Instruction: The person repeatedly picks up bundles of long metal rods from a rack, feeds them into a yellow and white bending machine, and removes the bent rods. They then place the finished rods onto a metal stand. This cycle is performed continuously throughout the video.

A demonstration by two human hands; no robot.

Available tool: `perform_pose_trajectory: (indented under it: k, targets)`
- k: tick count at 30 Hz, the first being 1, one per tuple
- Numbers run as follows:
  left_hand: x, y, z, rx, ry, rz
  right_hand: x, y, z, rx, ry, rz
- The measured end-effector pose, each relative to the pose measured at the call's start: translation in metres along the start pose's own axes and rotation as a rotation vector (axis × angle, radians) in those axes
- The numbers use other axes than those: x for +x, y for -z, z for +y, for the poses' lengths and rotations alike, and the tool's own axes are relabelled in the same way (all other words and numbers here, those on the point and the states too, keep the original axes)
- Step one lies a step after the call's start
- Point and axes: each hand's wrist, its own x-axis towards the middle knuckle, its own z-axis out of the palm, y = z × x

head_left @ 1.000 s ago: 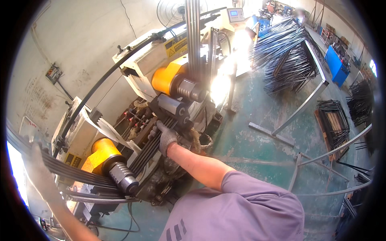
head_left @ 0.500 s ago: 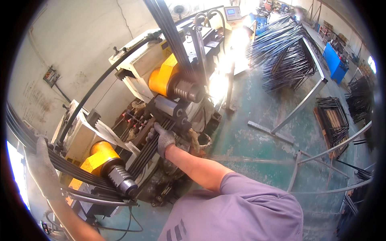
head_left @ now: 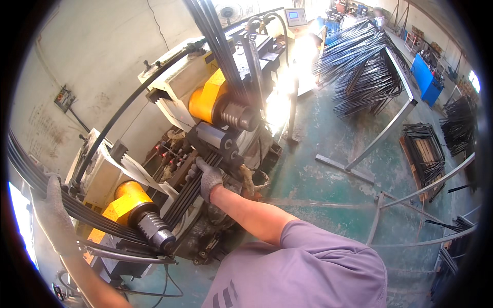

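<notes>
My right hand (head_left: pixel 208 178), in a grey work glove, is clamped around a bundle of thin black rods (head_left: pixel 191 189) where it passes through the middle of a bending machine (head_left: pixel 169 92). My left hand (head_left: pixel 55 215), also gloved, is closed around the same bundle far out at the lower left, so my two hands are well apart. The rods curve from my left hand, past my right, and rise steeply toward the top of the view. I judge the bend is under way, and the next move calls for holding the bundle flat and together against the rollers. I count two yellow roller heads, one near (head_left: pixel 128 197) and one further up (head_left: pixel 208 97); the rods are too many to count. On the green floor (head_left: pixel 328 185) to the right stand three piles of finished bent rods (head_left: pixel 359 61).
</notes>
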Motion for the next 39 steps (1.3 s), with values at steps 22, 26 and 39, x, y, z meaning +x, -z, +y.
perform_pose_trajectory:
  k: [22,26,39]
  targets:
    - [0.000,0.015,-0.004,0.123,0.196,0.027,-0.002,0.003,0.001,-0.034,-0.004,0.033]
    - [-0.004,0.026,-0.016,0.035,0.173,0.013,0.011,0.018,0.005,-0.067,-0.009,0.083]
    - [0.001,0.043,-0.045,-0.063,0.146,-0.263,0.028,0.057,0.008,-0.127,0.043,0.073]
